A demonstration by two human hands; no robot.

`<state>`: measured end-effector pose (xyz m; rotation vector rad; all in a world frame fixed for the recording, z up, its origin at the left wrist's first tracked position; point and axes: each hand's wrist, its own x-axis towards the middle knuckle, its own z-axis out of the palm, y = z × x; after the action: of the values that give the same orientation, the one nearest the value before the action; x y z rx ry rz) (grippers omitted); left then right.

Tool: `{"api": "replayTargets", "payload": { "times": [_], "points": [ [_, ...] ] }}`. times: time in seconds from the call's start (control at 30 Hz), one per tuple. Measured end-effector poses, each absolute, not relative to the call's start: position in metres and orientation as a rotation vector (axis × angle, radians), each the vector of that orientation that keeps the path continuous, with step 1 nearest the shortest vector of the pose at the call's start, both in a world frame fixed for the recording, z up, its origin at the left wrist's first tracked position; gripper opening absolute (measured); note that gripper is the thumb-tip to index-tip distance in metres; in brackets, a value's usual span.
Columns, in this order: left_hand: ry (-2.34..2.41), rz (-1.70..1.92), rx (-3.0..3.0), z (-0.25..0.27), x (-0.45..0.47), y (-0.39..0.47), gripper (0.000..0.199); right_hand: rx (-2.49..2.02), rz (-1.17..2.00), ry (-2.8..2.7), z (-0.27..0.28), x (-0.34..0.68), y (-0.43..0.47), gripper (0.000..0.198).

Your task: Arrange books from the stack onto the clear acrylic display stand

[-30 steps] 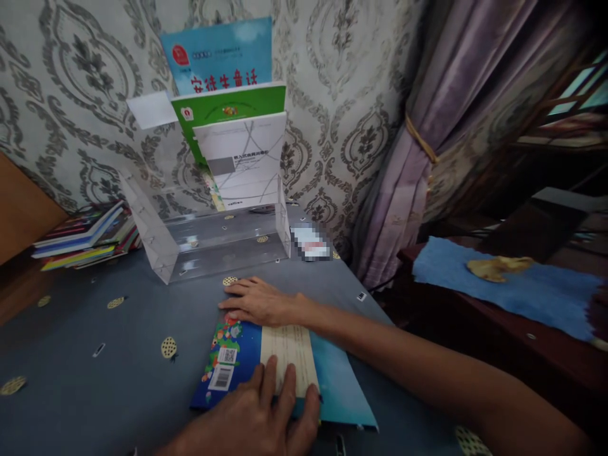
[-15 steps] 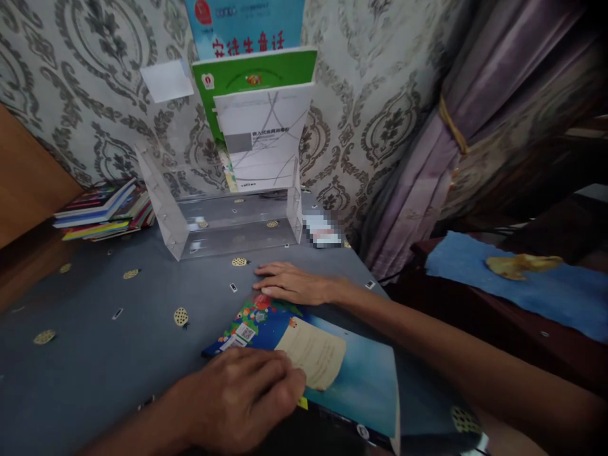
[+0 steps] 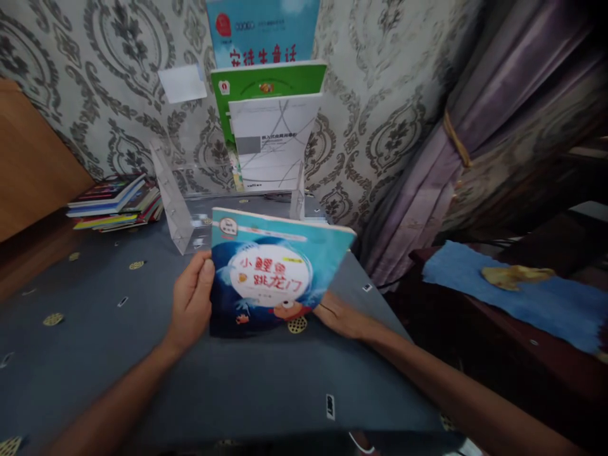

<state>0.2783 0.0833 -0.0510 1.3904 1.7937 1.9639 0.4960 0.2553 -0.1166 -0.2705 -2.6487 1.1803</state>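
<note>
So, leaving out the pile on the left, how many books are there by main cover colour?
Blue: 2 (held book, rearmost book)
Green: 1 (green book)
White: 1 (white booklet)
Total: 4

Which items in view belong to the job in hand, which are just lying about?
Job in hand:
- blue carp storybook
- left hand, gripping its left edge
- right hand, at its lower right, fingers hidden
- possibly the clear acrylic rack behind

Apparently just lying about:
- book stack at far left
- blue cloth at right
</note>
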Motion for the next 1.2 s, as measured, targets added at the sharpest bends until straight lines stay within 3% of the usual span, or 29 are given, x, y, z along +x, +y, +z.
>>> {"api": "replayTargets", "payload": {
  "times": [0.17, 0.6, 0.8, 1.0, 1.2],
  "points": [
    [1.483, 2.194, 0.915, -0.071, 0.266, 0.105, 0.032, -0.377, 1.336, -2.534, -0.112, 0.502, 0.237, 0.041],
    [1.507, 1.662, 0.533, -0.103, 0.265, 0.099, 0.042, -0.708, 1.716, -2.315, -0.083, 0.526, 0.192, 0.044],
    [1.801, 1.246, 0.89, -0.103, 0.243, 0.097, 0.04, -0.857, 2.27, -1.941, -0.09, 0.524, 0.189, 0.051],
    [2.383, 0.951, 1.713, -0.087, 0.248, 0.087, 0.03, -0.841, 2.422, -1.783, -0.098, 0.52, 0.196, 0.041],
    [1.9, 0.684, 2.272, -0.083, 0.314, 0.057, 0.038, -0.843, 2.447, -1.625, -0.102, 0.523, 0.198, 0.03]
  ]
}}
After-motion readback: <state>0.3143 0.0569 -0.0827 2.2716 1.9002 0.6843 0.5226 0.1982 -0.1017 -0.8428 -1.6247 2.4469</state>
